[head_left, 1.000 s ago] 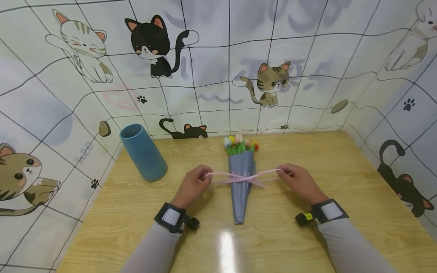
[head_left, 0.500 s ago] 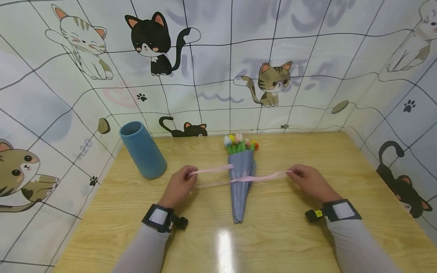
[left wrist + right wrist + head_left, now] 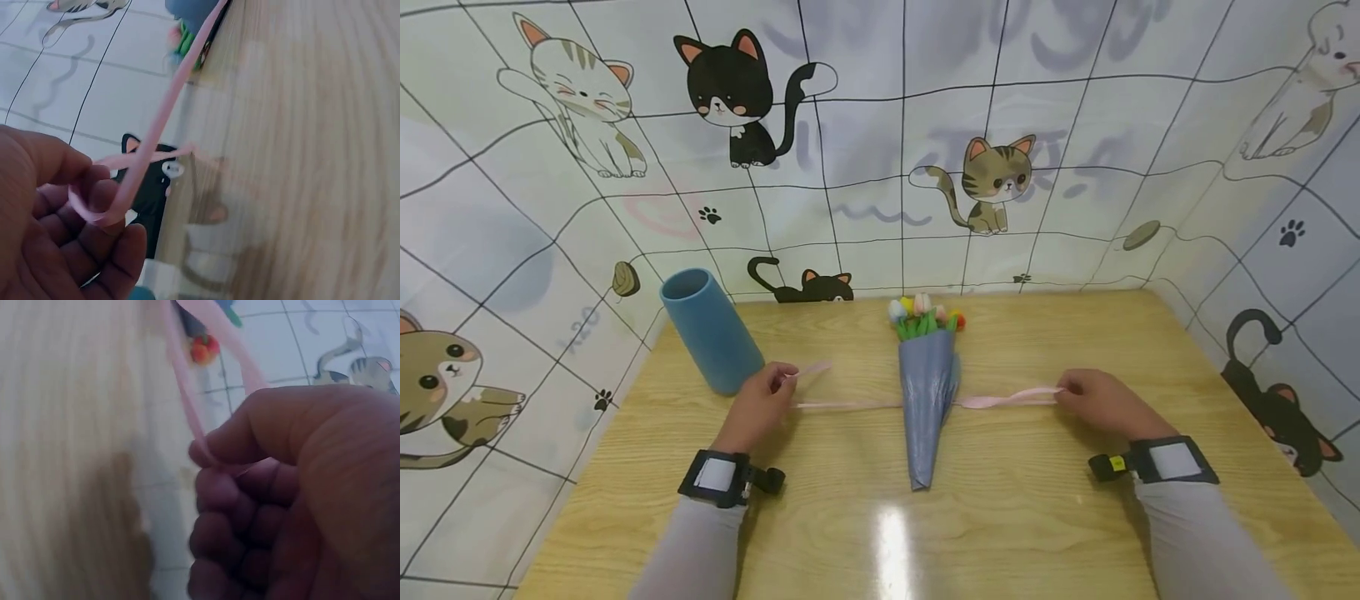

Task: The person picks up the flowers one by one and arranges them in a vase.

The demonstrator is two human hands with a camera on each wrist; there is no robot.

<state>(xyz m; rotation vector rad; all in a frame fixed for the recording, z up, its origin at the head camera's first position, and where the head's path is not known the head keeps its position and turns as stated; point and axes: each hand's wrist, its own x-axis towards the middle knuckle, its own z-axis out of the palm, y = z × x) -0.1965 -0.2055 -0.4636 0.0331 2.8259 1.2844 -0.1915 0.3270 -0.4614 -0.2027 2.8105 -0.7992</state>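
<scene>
A bouquet of small tulips wrapped in grey-blue paper (image 3: 927, 392) lies in the middle of the wooden table. A pink ribbon (image 3: 1011, 398) stretches out from both its sides, with no part across the front of the wrap. To the bouquet's left, my left hand (image 3: 762, 408) pinches the ribbon, and a short free end sticks out past the fingertips. The ribbon (image 3: 159, 119) loops round the fingers in the left wrist view. On the other side my right hand (image 3: 1103, 404) pinches the ribbon between thumb and forefinger; two strands (image 3: 181, 375) run from it in the right wrist view.
A blue cylindrical vase (image 3: 713, 333) stands at the back left, just beyond my left hand. Cloth printed with cats (image 3: 865, 125) surrounds the wooden table (image 3: 1000, 517) at the back and sides.
My hands have moved apart, the left one leftward and the right one rightward. The ribbon, crossed over the front of the bouquet a second ago, has come off the front.
</scene>
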